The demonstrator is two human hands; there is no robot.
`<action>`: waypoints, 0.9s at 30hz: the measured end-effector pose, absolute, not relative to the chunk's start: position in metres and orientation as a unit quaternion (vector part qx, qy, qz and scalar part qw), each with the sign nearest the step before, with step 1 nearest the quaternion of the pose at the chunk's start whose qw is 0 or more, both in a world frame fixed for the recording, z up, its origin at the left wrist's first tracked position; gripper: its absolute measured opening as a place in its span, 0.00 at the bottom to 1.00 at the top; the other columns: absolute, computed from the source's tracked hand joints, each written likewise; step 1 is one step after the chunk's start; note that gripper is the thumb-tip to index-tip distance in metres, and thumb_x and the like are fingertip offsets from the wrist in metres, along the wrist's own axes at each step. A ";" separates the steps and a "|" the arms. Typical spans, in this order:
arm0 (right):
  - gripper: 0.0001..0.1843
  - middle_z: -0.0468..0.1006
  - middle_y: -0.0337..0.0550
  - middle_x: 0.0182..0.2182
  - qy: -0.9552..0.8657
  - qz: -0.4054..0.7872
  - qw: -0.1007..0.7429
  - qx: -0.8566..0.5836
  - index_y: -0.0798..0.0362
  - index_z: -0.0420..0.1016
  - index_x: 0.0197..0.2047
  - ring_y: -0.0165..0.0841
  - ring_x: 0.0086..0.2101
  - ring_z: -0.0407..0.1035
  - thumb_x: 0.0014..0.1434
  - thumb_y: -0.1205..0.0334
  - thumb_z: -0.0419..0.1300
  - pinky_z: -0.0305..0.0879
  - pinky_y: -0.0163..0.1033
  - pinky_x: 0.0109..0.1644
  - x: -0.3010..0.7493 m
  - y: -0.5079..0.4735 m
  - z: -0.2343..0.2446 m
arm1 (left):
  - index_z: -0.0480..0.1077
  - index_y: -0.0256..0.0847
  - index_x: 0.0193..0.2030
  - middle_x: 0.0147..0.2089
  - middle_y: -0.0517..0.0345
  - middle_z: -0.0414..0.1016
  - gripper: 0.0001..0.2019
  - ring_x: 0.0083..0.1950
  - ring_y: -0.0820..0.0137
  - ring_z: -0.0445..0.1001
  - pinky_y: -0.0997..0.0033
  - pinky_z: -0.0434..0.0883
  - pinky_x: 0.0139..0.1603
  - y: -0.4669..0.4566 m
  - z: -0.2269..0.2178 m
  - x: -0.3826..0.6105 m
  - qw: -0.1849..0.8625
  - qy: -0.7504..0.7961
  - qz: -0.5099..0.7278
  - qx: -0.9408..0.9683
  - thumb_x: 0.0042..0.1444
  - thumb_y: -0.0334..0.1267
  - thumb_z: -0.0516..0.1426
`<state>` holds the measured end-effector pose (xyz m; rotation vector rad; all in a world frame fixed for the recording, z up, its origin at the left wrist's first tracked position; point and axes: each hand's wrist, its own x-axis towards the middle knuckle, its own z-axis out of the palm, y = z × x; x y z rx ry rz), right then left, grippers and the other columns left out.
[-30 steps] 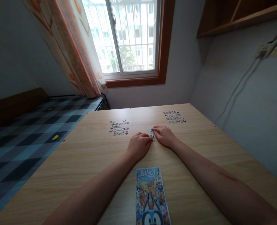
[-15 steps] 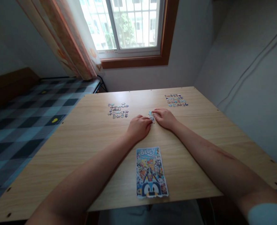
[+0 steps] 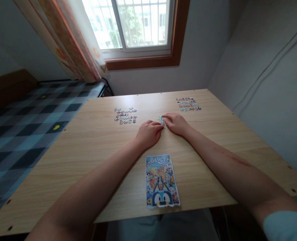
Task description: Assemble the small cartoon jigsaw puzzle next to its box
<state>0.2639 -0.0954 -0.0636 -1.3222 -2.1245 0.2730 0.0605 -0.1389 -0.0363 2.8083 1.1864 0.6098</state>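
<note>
Both my hands rest on the wooden table [image 3: 88, 157], meeting near its middle. My left hand [image 3: 148, 133] is curled, fingertips against a small strip of joined puzzle pieces [image 3: 161, 120]. My right hand [image 3: 175, 123] is curled too and pinches the same strip from the other side. A group of loose puzzle pieces [image 3: 125, 115] lies to the left of my hands. A second group of pieces [image 3: 188, 104] lies at the far right. A colourful Bluey picture sheet [image 3: 161, 180] lies flat near the table's front edge, between my forearms.
A bed with a dark checked cover [image 3: 25, 124] stands along the table's left side. Behind the table are a window [image 3: 135, 23] with a wooden frame and a patterned curtain [image 3: 70, 40]. A grey wall with a cable [image 3: 271, 63] runs along the right.
The view has tilted downward, so the table and sheet appear higher and the near edge shows. My hands stay together on the small strip of pieces.
</note>
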 end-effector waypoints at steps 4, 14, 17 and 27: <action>0.15 0.81 0.45 0.52 -0.802 0.112 0.314 -0.496 0.50 0.80 0.51 0.40 0.54 0.72 0.63 0.62 0.58 0.64 0.46 0.63 0.263 -0.095 -0.065 | 0.79 0.45 0.51 0.52 0.56 0.82 0.15 0.51 0.63 0.75 0.58 0.70 0.59 -0.140 -0.036 0.059 0.023 0.384 0.205 0.900 0.66 0.36 0.52; 0.16 0.81 0.46 0.52 -0.802 0.112 0.321 -0.492 0.49 0.79 0.52 0.40 0.54 0.72 0.63 0.61 0.57 0.64 0.47 0.62 0.259 -0.097 -0.068 | 0.79 0.45 0.51 0.51 0.55 0.82 0.15 0.50 0.63 0.75 0.59 0.70 0.58 -0.145 -0.036 0.056 0.007 0.394 0.197 0.898 0.65 0.35 0.52; 0.16 0.80 0.46 0.52 -0.801 0.110 0.321 -0.493 0.49 0.79 0.52 0.40 0.55 0.72 0.63 0.61 0.57 0.64 0.48 0.63 0.258 -0.098 -0.069 | 0.78 0.45 0.51 0.51 0.54 0.81 0.15 0.51 0.63 0.75 0.59 0.70 0.58 -0.145 -0.037 0.055 0.009 0.396 0.199 0.896 0.64 0.35 0.53; 0.17 0.81 0.48 0.51 -0.800 0.108 0.337 -0.484 0.51 0.80 0.51 0.42 0.53 0.72 0.61 0.62 0.56 0.65 0.49 0.62 0.257 -0.098 -0.073 | 0.75 0.44 0.54 0.51 0.53 0.81 0.16 0.51 0.62 0.75 0.58 0.71 0.57 -0.147 -0.039 0.055 0.015 0.409 0.206 0.889 0.62 0.33 0.54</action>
